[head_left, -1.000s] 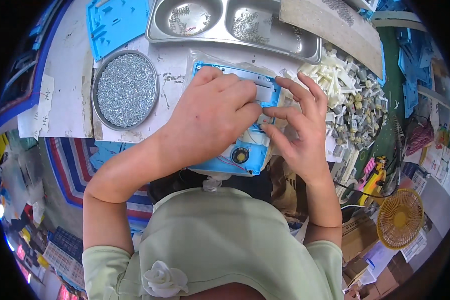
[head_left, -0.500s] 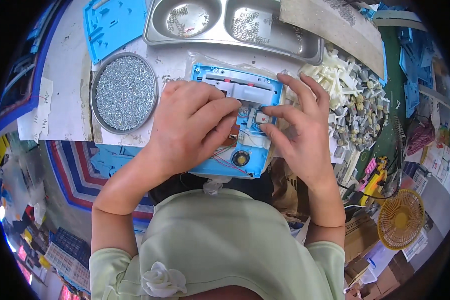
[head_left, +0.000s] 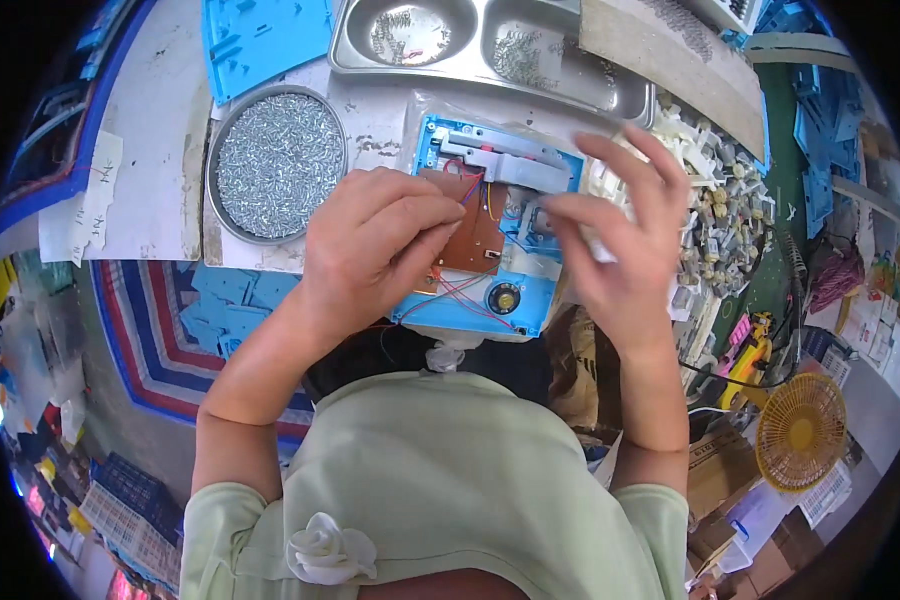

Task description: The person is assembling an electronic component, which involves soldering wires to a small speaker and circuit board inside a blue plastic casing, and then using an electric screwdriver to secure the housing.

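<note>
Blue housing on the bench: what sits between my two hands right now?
In the head view, the brown circuit board with red wires lies in the blue housing between the left hand and right hand.

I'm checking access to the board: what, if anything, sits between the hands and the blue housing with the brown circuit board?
Nothing visible. The left hand already rests on the brown circuit board inside the blue housing. The right hand is at the housing's right edge, fingers over it, by the grey bar.
</note>
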A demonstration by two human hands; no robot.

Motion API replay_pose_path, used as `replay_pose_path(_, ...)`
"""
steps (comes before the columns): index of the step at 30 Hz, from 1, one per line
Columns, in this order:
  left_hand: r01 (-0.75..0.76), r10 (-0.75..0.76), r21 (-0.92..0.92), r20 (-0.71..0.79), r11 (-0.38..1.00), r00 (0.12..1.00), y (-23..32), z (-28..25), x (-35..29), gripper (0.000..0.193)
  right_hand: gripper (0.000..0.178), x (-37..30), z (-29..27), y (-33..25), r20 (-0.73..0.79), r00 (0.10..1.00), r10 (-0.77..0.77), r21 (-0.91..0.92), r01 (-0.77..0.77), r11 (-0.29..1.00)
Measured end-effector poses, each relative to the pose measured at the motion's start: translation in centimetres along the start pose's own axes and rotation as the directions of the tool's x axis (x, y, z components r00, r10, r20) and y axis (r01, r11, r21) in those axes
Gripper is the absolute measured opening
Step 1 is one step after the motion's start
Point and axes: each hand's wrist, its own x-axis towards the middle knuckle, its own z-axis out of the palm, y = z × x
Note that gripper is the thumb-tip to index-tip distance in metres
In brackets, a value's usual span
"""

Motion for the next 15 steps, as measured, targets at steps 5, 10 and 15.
replay_pose_path(5,0.007,-0.006,0.022,-0.046,1.0,0.999,-0.3,0.0,0.0,0.021,0.021,2.5,2.8,-0.6,0.047,0.974,-0.223,0.022,0.222,0.975)
replay_pose_path(10,0.044,-0.022,0.192,-0.116,0.98,0.993,-1.5,-0.4,-0.7,0.023,0.014,-0.2,2.8,0.3,-0.052,0.998,-0.042,0.061,0.045,0.997)
replay_pose_path(15,-0.071,0.069,-0.073,-0.025,0.995,0.997,3.2,0.9,0.9,0.03,0.017,-2.3,4.1,0.0,-0.132,0.974,0.186,0.157,-0.164,0.974)
